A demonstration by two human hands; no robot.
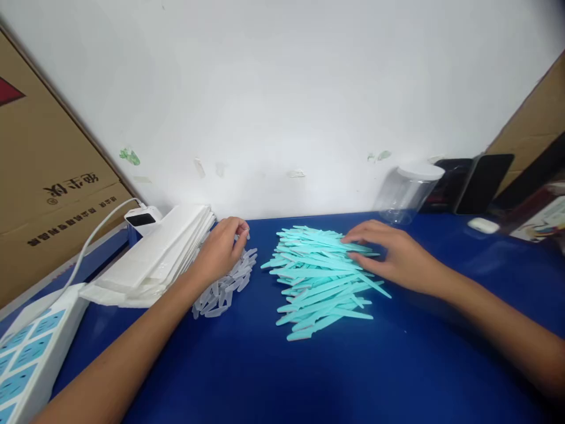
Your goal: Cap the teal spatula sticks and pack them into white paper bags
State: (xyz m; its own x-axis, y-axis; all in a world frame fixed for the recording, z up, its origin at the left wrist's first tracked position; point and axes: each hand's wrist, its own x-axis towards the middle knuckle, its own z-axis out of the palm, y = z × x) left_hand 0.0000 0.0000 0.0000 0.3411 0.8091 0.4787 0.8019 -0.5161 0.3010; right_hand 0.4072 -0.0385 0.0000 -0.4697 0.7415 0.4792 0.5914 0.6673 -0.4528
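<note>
A heap of turquoise eyebrow razors point(318, 271) lies in the middle of the blue table, handles and blades pointing mostly left and right. My right hand point(384, 253) rests at the heap's right side, thumb and fingers apart, fingertips touching the razors. Left of the razors is a pile of small clear plastic blade caps point(225, 288). Over the pile's far edge, my left hand point(223, 247) is closed in a pinch, with a bit of a clear cap showing at its fingertips. The hand and forearm hide part of the pile.
A stack of white plastic sleeves point(145, 259) lies at the left, close to my left forearm. A power strip point(39, 347) and a white corded device point(143, 219) are beyond it. A clear jar point(406, 194), a phone point(483, 182) and a white case point(483, 225) stand at the back right.
</note>
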